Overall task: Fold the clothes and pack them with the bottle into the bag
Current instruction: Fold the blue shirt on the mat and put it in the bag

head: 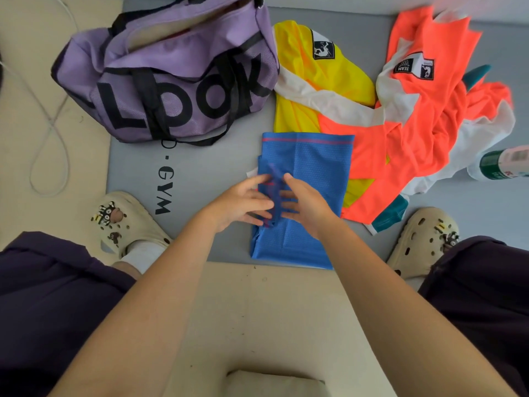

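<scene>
A blue mesh garment (312, 167) lies folded into a tall rectangle on the grey mat (194, 167). My left hand (243, 200) and my right hand (306, 202) meet over its left side and pinch a raised blue fold of it between their fingers. The purple duffel bag (171, 75) stands at the back left with its top open. A yellow and white jersey (315, 78) and an orange and white jersey (415, 116) lie unfolded behind and to the right of the blue garment. The bottle (506, 164), green and white, lies at the right edge.
My two feet in cream clogs (128, 222) (423, 236) rest on the mat's front corners, with dark shorts on both knees. A white cable (48, 133) loops over the beige floor at the left. A beige block sits at the bottom centre.
</scene>
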